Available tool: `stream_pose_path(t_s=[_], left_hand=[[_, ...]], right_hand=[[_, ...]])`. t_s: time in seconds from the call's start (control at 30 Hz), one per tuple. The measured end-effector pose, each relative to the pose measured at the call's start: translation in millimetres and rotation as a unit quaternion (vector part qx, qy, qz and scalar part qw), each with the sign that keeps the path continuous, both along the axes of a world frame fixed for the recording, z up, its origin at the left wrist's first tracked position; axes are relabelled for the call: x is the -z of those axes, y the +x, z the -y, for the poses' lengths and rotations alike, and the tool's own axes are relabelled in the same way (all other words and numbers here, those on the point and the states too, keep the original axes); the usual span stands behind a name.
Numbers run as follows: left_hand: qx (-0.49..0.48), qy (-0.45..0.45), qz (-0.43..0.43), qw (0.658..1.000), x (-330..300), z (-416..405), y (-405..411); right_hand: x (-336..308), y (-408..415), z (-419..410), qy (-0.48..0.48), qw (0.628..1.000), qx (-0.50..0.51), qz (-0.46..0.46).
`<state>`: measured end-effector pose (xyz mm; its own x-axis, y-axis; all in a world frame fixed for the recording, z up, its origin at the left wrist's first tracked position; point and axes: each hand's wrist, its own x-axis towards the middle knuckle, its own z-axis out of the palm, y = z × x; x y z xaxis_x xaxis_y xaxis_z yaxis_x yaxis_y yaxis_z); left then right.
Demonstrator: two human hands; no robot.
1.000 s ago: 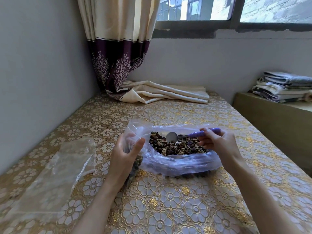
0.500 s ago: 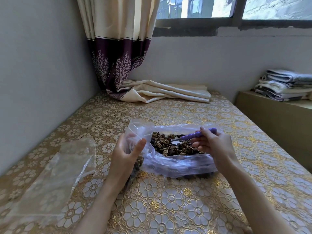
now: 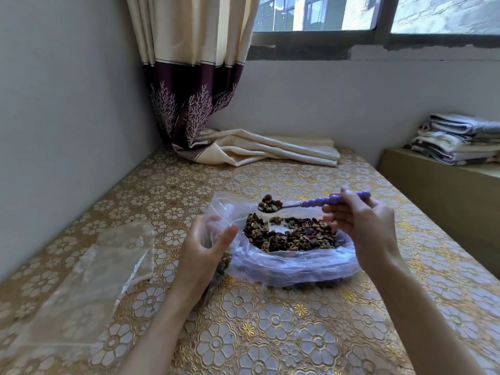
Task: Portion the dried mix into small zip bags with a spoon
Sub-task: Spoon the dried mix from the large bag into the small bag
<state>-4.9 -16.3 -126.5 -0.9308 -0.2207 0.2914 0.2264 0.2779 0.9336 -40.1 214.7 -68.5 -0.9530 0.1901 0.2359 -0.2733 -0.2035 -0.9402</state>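
Observation:
A large clear plastic bag (image 3: 292,266) lies open on the table and holds brown dried mix (image 3: 289,235). My right hand (image 3: 362,226) grips the purple handle of a spoon (image 3: 319,203). The spoon bowl hangs just above the big bag, heaped with mix. My left hand (image 3: 201,250) holds a small zip bag (image 3: 220,209) upright at the big bag's left edge, its mouth spread open. Some mix shows in the small bag's bottom, below my palm.
A flat stack of empty clear zip bags (image 3: 89,282) lies on the gold-flowered tablecloth (image 3: 270,334) at the left. A curtain (image 3: 194,85) and folded cream cloth (image 3: 270,150) sit at the back. Folded towels (image 3: 457,139) rest on a low shelf at the right.
The spoon dipped into the mix, then rose out of it loaded. My left hand kept holding the small bag in place.

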Motion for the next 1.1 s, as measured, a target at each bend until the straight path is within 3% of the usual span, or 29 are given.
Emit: stream_pose_path(t_s=[0.3,0.6,0.7,0.93,1.1], left_hand=[[-0.012,0.002,-0.022,1.000,-2,-1,1],[0.026,0.055,-0.053,0.997,-5,-2,3],[0.016,0.072,-0.057,0.996,-6,0,3],[0.008,0.066,-0.038,0.997,-5,0,3],[-0.020,0.051,-0.043,0.998,-3,2,3]], right_hand=[[-30,17,21,-0.038,0.995,-0.068,-0.056],[-26,31,44,0.131,0.967,-0.145,-0.163],[-26,31,43,0.141,0.961,-0.148,-0.188],[-14,14,26,0.016,0.986,-0.019,-0.163],[7,-7,9,0.099,0.987,0.076,-0.106]])
